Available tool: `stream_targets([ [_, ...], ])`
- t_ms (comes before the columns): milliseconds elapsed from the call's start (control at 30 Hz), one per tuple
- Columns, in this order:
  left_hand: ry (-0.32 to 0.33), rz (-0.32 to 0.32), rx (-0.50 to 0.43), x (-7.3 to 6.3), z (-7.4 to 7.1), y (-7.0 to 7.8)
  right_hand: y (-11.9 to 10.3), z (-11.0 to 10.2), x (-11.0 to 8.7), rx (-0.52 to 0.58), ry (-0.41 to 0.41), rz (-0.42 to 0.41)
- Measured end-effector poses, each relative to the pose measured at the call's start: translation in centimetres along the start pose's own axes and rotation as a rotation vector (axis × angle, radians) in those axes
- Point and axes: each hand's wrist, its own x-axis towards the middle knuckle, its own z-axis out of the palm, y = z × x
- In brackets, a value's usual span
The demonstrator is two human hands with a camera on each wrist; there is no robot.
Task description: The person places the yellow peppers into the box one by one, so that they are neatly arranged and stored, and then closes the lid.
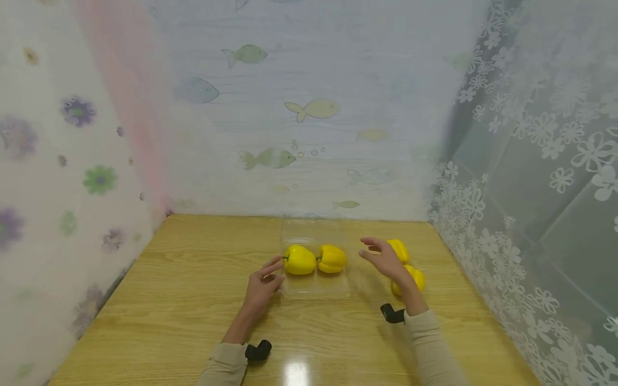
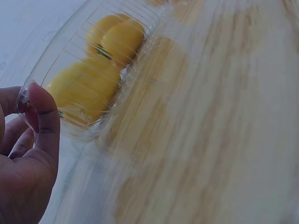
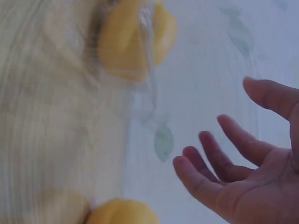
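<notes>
Two yellow bell peppers lie side by side in a clear plastic container (image 1: 314, 289), the left pepper (image 1: 300, 261) and the right pepper (image 1: 332, 259). My left hand (image 1: 262, 287) pinches the container's left rim between thumb and fingers, as the left wrist view shows. To the right of the container, my right hand (image 1: 386, 261) hangs above the table with its fingers spread and nothing in them. Beyond and below that hand, two more yellow bell peppers rest on the table, a far one (image 1: 398, 250) and a near one (image 1: 416, 279), both partly hidden by the hand and forearm.
The wood-grain table (image 1: 203, 252) reaches back to a fish-print curtain (image 1: 314, 134). A flower-print curtain (image 1: 72, 161) hangs along the left side, and a sheer one with white flowers (image 1: 521, 214) along the right. Black wrist mounts (image 1: 258, 350) stick out from both sleeves.
</notes>
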Motion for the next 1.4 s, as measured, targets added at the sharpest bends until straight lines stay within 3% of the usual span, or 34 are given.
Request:
stream_targets([
  [300,-0.011,0.006,0.024,0.0,-0.1,0.0,0.7,-3.7,-2.0,-0.104,-0.029,0.021],
  [533,-0.012,-0.007,0.029,-0.1,-0.1,-0.1,2.6,-5.6,-3.7,-0.174,-0.043,0.057],
  [800,-0.017,0.006,0.024,0.0,-0.1,-0.1,3.7,-7.3,-5.5,-0.258,-0.056,0.178],
  [967,-0.013,0.0,0.035,0.0,-0.2,-0.1,3.8,-7.5,-6.4,-0.184,-0.114,0.262],
  [1400,-0.024,0.007,0.027,0.0,-0.2,-0.2,6.0,-6.3,-5.5,-0.137,-0.181,-0.047],
])
